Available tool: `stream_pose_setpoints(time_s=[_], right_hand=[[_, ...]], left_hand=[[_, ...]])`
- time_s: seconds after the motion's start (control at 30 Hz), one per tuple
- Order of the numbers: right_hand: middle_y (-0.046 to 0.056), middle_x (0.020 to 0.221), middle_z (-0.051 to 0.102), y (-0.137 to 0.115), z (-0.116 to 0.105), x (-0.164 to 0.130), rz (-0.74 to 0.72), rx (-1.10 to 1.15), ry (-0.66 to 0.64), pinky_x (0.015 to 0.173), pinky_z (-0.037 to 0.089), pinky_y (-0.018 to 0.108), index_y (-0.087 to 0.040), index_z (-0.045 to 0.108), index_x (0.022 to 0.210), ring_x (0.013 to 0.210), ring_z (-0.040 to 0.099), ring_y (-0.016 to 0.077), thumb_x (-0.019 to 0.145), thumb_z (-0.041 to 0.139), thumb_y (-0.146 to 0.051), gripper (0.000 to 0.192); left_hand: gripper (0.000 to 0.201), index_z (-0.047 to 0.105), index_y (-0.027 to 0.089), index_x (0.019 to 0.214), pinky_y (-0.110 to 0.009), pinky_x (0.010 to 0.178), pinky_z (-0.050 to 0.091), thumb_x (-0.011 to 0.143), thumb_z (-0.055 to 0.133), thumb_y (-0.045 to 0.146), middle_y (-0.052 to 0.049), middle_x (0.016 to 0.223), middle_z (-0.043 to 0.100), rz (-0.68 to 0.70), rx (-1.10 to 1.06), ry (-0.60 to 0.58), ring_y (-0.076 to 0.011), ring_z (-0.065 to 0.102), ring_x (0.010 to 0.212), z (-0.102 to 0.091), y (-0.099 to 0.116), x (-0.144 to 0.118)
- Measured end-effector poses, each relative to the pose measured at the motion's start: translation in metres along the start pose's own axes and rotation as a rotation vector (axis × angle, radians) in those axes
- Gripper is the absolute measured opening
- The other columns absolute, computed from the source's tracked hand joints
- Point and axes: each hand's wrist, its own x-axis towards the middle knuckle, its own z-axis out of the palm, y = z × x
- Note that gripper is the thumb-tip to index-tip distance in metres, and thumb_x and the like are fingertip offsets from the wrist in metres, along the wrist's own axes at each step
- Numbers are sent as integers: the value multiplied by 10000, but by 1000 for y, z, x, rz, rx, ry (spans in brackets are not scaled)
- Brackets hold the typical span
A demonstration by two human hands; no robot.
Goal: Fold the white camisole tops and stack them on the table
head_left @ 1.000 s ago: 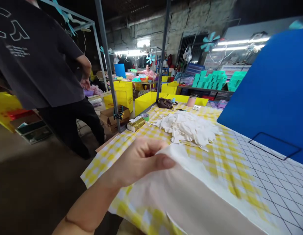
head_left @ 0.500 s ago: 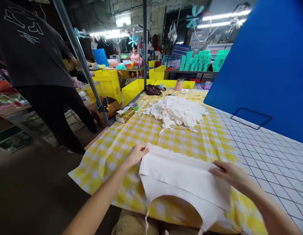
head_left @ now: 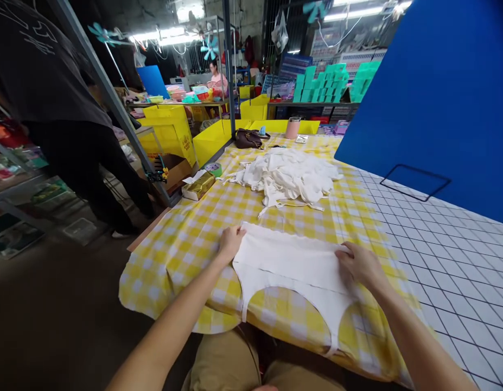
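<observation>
The left grip (head_left: 231, 241) is closed, thumb against fingers, on the far left corner of a white garment (head_left: 292, 258); the right grip (head_left: 354, 262) is pinched on its far edge near the right end. The garment lies stretched between the two grips and on the near side of them, over the surface covered by a yellow checked cloth (head_left: 204, 239). Its long axis runs from the left grip to the right grip, slanting slightly so that the right end sits nearer the person. The straight edge faces away; the curved opening and the two straps (head_left: 333, 341) point back toward the person, reaching the near edge of the surface.

Just beyond the grips is a heap of white garments (head_left: 292, 174), loose straps trailing from it toward them. Ahead of the left grip and further left are a gold tissue pack (head_left: 199, 185) and, just beside it, a roll of tape (head_left: 213, 169). Past the heap stand a dark handbag (head_left: 248, 139) and a pink cup (head_left: 292, 128). Outward from the right grip are a white gridded sheet (head_left: 422, 255) and a tall blue panel (head_left: 430, 92).
</observation>
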Motion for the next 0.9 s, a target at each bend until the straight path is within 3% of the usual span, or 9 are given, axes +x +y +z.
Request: stream_pose_setpoints(time_s=[0.13, 0.27, 0.4, 0.47, 0.67, 0.77, 0.83, 0.9], right_hand=[[132, 966, 638, -9, 9, 9, 25, -60, 191, 697, 425, 308, -120, 599, 1044, 894, 581, 261, 825, 429, -234, 299], [168, 1238, 531, -20, 29, -11, -117, -151, 307, 841, 427, 394, -100, 509, 1241, 1088, 508, 298, 867, 382, -271, 430], [63, 1404, 405, -24, 57, -41, -319, -145, 203, 999, 329, 448, -211, 449, 1324, 1274, 365, 257, 910, 291, -355, 466], [27, 1434, 357, -19, 68, -49, -320, -141, 144, 1029, 285, 486, -249, 412, 1352, 1318, 301, 249, 905, 275, -393, 489], [19, 1431, 357, 3, 78, -45, -287, -42, 135, 1043, 255, 523, -281, 397, 1360, 1329, 283, 248, 883, 260, -446, 523], [85, 1384, 428, 8, 74, -51, -220, 110, 211, 1015, 314, 515, -208, 496, 1290, 1282, 364, 281, 845, 312, -480, 553], [120, 1302, 514, 11, 70, -68, -166, 289, 250, 960, 407, 443, -179, 569, 1198, 1189, 479, 279, 824, 359, -503, 537], [109, 1144, 621, 14, 66, -95, -100, 508, 195, 830, 498, 332, -197, 624, 1077, 995, 607, 241, 819, 391, -528, 480]], left_hand=[[192, 617, 158, 985, -274, 711, 427, 858, 498, 238, -82, 967, 652, 47, 179, 46, -196, 594, 862, 6, 10, 6], [452, 443, 152, 1273, -388, 970, 367, 840, 530, 244, -128, 1263, 505, 316, 385, 126, -262, 445, 1182, 16, 13, -15], [517, 339, 218, 1363, -471, 1099, 209, 882, 449, 372, -79, 1456, 296, 565, 407, -126, -274, 220, 1351, 27, 12, -40], [494, 333, 237, 1369, -483, 1105, 193, 905, 382, 402, -65, 1482, 237, 584, 408, -221, -267, 181, 1366, 30, 10, -46], [513, 266, 266, 1401, -499, 1106, 177, 920, 301, 440, -62, 1499, 154, 566, 381, -268, -253, 131, 1376, 28, 10, -44], [519, 275, 264, 1400, -507, 1108, 154, 913, 328, 434, -70, 1500, 137, 522, 380, -305, -260, 117, 1376, 27, 14, -43], [534, 294, 254, 1393, -516, 1106, 145, 900, 359, 447, -85, 1497, 147, 490, 371, -313, -270, 119, 1374, 27, 16, -44], [552, 304, 241, 1390, -517, 1106, 138, 889, 381, 461, -97, 1493, 164, 489, 355, -313, -272, 128, 1373, 27, 20, -46]])
